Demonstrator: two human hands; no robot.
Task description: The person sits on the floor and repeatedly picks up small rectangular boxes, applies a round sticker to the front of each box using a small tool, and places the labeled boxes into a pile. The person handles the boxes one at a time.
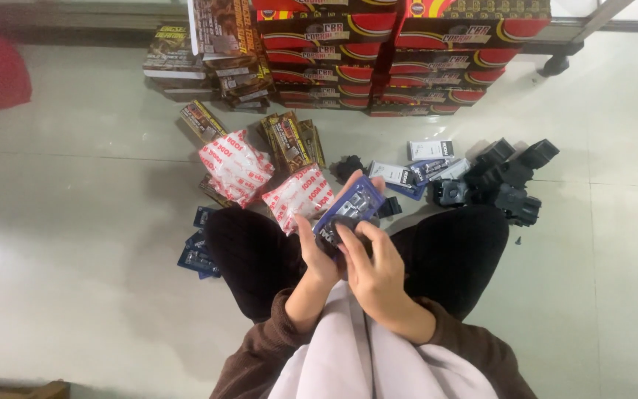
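Both of my hands hold one blue blister card (350,209) with small metal parts under clear plastic, tilted above my knees. My left hand (316,253) grips its lower left edge. My right hand (375,267) covers its lower end, with the thumb on the front. Brown sleeves cover both wrists. My knees in black trousers (254,255) spread to either side below the card.
Two red-and-white plastic bags (236,166) lie on the pale tiled floor ahead. Black plastic parts (507,181) and small grey boxes (431,150) lie to the right. More blue cards (198,256) lie left of my knee. Stacked red cartons (400,55) stand at the back.
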